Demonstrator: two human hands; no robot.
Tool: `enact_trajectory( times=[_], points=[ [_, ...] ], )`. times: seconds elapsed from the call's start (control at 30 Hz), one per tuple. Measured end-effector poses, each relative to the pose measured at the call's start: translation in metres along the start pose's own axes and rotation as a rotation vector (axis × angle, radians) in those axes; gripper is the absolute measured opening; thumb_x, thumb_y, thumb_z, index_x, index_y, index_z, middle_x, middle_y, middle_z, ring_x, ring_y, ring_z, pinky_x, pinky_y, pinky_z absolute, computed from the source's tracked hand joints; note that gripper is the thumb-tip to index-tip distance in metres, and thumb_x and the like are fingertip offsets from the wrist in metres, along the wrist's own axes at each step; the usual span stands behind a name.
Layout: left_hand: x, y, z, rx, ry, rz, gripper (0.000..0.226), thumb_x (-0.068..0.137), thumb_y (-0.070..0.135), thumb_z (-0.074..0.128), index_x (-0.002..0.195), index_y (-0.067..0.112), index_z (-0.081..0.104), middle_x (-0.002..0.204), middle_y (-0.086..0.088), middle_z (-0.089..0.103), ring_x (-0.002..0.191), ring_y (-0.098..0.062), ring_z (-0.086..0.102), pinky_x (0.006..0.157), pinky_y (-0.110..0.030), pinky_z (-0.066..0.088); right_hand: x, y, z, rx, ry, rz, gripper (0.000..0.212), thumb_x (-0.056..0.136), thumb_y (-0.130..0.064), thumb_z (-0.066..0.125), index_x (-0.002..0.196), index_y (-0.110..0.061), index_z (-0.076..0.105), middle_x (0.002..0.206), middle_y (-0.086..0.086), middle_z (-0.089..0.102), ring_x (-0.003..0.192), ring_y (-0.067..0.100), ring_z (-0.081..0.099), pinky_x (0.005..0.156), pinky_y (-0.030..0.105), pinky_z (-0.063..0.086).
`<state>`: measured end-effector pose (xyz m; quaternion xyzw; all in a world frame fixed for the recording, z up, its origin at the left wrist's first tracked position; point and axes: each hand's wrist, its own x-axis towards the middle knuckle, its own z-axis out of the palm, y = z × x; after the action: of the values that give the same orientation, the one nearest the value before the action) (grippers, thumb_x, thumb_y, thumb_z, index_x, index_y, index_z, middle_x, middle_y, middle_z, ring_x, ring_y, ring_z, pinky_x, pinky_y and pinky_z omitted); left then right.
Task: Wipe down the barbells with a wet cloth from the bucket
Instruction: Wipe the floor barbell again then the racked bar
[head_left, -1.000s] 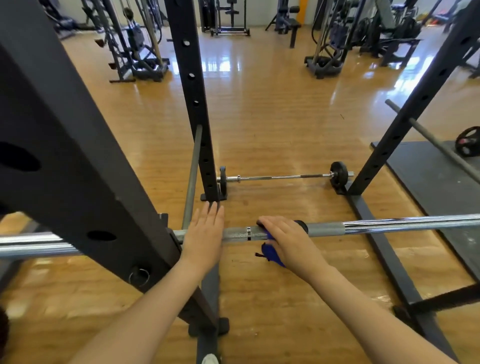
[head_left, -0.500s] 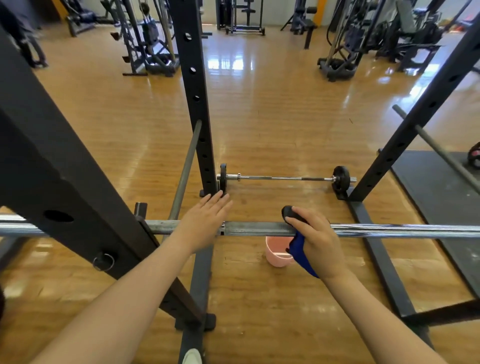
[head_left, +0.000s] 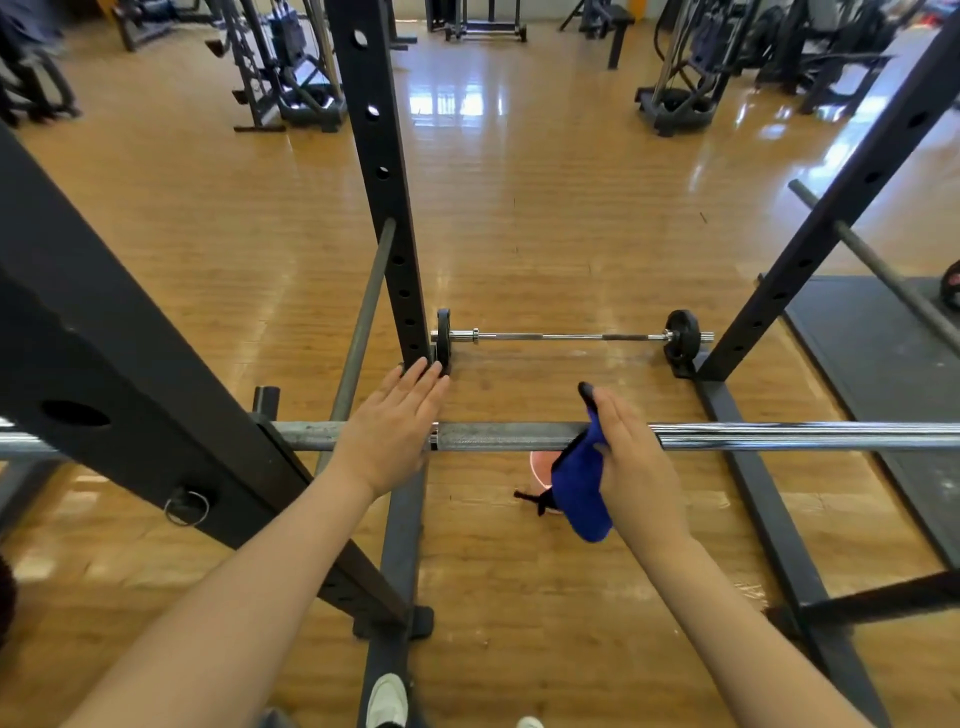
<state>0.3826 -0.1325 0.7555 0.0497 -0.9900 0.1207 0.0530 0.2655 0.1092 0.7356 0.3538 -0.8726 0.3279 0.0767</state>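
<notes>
A long steel barbell (head_left: 519, 435) lies across the black rack (head_left: 379, 182) in front of me. My left hand (head_left: 389, 431) rests flat on the bar near the collar, fingers straight. My right hand (head_left: 631, 457) holds a blue cloth (head_left: 579, 488) against the bar, a little to the right of the collar; the cloth hangs down below the bar. A pink bucket (head_left: 540, 465) stands on the floor under the bar, mostly hidden by the cloth. A second, smaller barbell (head_left: 566, 338) with small black plates lies on the floor beyond.
Rack uprights stand at left, centre and right (head_left: 831, 218), with a base rail (head_left: 769, 519) running along the floor on the right. A grey safety bar (head_left: 363, 317) slants on the left. A black mat (head_left: 883, 353) lies right. Gym machines line the far wall.
My right hand has slid the cloth rightward along the bar. The view has lifted, and the pink bucket has come into sight under the bar. My left hand stays on the bar.
</notes>
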Motion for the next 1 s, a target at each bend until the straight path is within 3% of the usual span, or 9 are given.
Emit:
enact_trajectory(
  times=[0.07, 0.2, 0.27, 0.4, 0.53, 0.67, 0.8, 0.9, 1.0],
  points=[
    [-0.002, 0.002, 0.0, -0.01, -0.001, -0.037, 0.082, 0.056, 0.015, 0.087, 0.129, -0.002, 0.054, 0.133, -0.019, 0.054, 0.124, -0.033, 0.051, 0.102, -0.049, 0.039, 0.001, -0.006, 0.002, 0.045, 0.075, 0.042, 0.058, 0.086, 0.008, 0.056, 0.14, -0.009, 0.043, 0.143, 0.006, 0.045, 0.129, 0.02, 0.044, 0.101, 0.026, 0.035],
    [0.0, 0.002, 0.004, -0.02, 0.041, -0.044, 0.072, 0.059, -0.005, 0.078, 0.127, -0.004, 0.055, 0.129, -0.021, 0.056, 0.121, -0.034, 0.054, 0.1, -0.049, 0.039, 0.003, -0.006, 0.01, -0.177, -0.021, -0.204, 0.06, 0.067, -0.006, 0.081, 0.124, -0.004, 0.06, 0.123, 0.009, 0.061, 0.117, 0.026, 0.053, 0.1, 0.042, 0.043],
    [0.002, 0.002, 0.001, -0.002, 0.007, -0.046, 0.077, 0.059, -0.009, 0.077, 0.131, -0.005, 0.05, 0.134, -0.021, 0.053, 0.126, -0.033, 0.05, 0.104, -0.043, 0.034, 0.007, 0.001, 0.005, -0.182, -0.058, -0.277, 0.053, 0.07, -0.002, 0.074, 0.121, -0.005, 0.061, 0.119, 0.008, 0.063, 0.113, 0.023, 0.053, 0.095, 0.045, 0.048],
    [0.008, 0.003, -0.003, -0.028, -0.192, -0.021, 0.074, 0.089, -0.008, 0.045, 0.151, 0.007, 0.007, 0.159, -0.011, 0.007, 0.147, -0.021, 0.003, 0.116, -0.029, -0.001, 0.002, 0.022, -0.007, -0.16, -0.017, -0.293, 0.05, 0.072, 0.01, 0.068, 0.12, -0.001, 0.061, 0.119, 0.012, 0.063, 0.109, 0.027, 0.057, 0.095, 0.039, 0.047],
    [0.018, -0.003, -0.011, -0.14, -0.301, 0.007, 0.078, 0.087, -0.009, 0.047, 0.152, 0.013, 0.008, 0.159, -0.007, 0.004, 0.147, -0.019, 0.0, 0.117, -0.03, 0.004, 0.002, 0.024, -0.006, -0.179, 0.014, -0.188, 0.042, 0.087, -0.013, 0.041, 0.122, -0.002, 0.061, 0.12, 0.01, 0.063, 0.113, 0.027, 0.056, 0.1, 0.038, 0.042],
    [0.014, -0.006, -0.005, -0.1, -0.255, 0.015, 0.078, 0.09, 0.003, 0.05, 0.151, 0.011, 0.003, 0.159, -0.006, 0.002, 0.146, -0.018, -0.003, 0.116, -0.029, -0.002, 0.008, 0.002, 0.01, -0.212, -0.026, -0.256, 0.039, 0.081, -0.008, 0.062, 0.12, -0.004, 0.062, 0.12, 0.009, 0.064, 0.115, 0.023, 0.054, 0.1, 0.036, 0.04],
    [0.002, -0.008, 0.003, -0.032, -0.041, 0.11, 0.09, 0.072, 0.029, 0.079, 0.143, 0.003, 0.032, 0.147, -0.014, 0.039, 0.139, -0.023, 0.031, 0.112, -0.037, 0.019, 0.006, 0.001, 0.0, -0.247, -0.096, -0.317, 0.056, 0.083, -0.041, 0.048, 0.129, -0.01, 0.056, 0.129, 0.003, 0.059, 0.12, 0.016, 0.043, 0.102, 0.034, 0.039],
    [0.001, -0.009, 0.005, -0.004, 0.04, 0.142, 0.091, 0.056, 0.039, 0.088, 0.13, -0.002, 0.052, 0.133, -0.017, 0.054, 0.125, -0.029, 0.051, 0.102, -0.046, 0.037, 0.008, 0.015, -0.004, -0.191, -0.073, -0.32, 0.058, 0.071, -0.011, 0.078, 0.126, -0.006, 0.058, 0.125, 0.008, 0.061, 0.113, 0.023, 0.055, 0.096, 0.041, 0.044],
    [0.002, -0.006, 0.005, 0.015, 0.066, 0.136, 0.093, 0.053, 0.034, 0.091, 0.129, -0.004, 0.052, 0.132, -0.019, 0.054, 0.124, -0.031, 0.052, 0.102, -0.046, 0.037, 0.012, 0.004, 0.01, -0.14, 0.003, -0.312, 0.046, 0.071, -0.001, 0.071, 0.117, -0.005, 0.064, 0.116, 0.007, 0.066, 0.105, 0.022, 0.059, 0.091, 0.039, 0.05]
  ],
)
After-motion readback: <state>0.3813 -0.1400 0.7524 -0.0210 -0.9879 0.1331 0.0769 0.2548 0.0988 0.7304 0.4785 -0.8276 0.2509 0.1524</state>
